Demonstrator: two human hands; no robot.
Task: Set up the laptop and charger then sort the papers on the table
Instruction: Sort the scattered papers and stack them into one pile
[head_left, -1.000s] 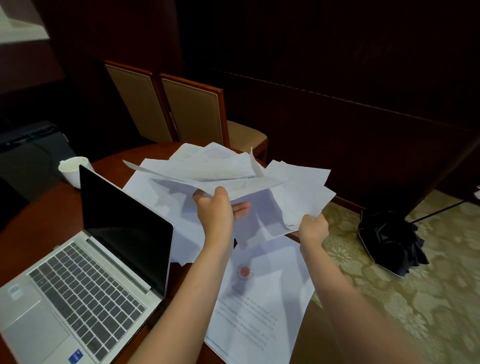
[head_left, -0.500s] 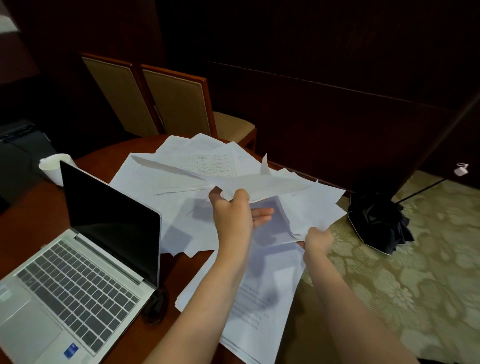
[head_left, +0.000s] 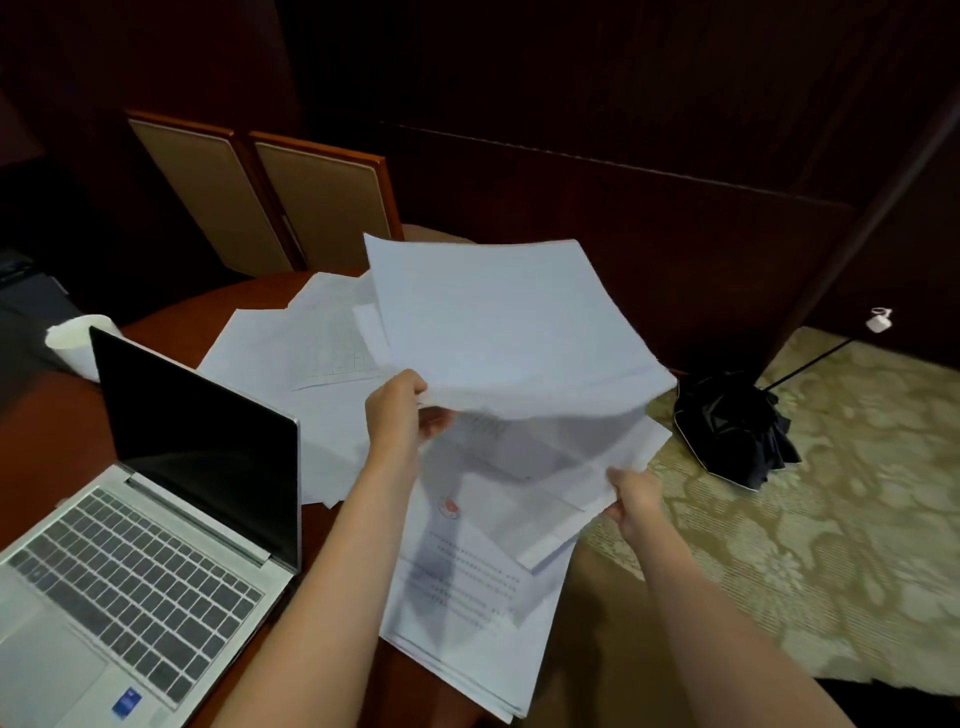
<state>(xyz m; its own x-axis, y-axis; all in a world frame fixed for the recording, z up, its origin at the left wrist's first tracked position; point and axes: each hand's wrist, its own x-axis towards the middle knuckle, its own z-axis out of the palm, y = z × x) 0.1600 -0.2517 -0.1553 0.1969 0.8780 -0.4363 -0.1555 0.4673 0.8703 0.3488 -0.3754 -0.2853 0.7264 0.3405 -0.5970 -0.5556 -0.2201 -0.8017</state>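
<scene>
An open silver laptop (head_left: 156, 545) with a dark screen stands on the left of the reddish wooden table (head_left: 47, 431). My left hand (head_left: 397, 410) grips a sheaf of white papers (head_left: 504, 322) lifted off the table and tilted up toward me. My right hand (head_left: 634, 499) pinches the near right corner of lower sheets (head_left: 566, 467) under that sheaf. A printed page with a red stamp (head_left: 467, 571) lies below, hanging over the table's near edge. More loose sheets (head_left: 306, 353) lie spread behind the laptop. No charger brick is visible on the table.
A white paper cup (head_left: 70, 343) stands behind the laptop screen. Two wooden chairs (head_left: 322, 202) with tan backs are beyond the table. On the patterned carpet at right lie a folded black umbrella (head_left: 727, 431) and a white plug (head_left: 879, 320) with a dark cable.
My left hand has raised its sheaf higher and tilted it upright, hiding the sheets behind it. My right hand has shifted right along the lower sheets.
</scene>
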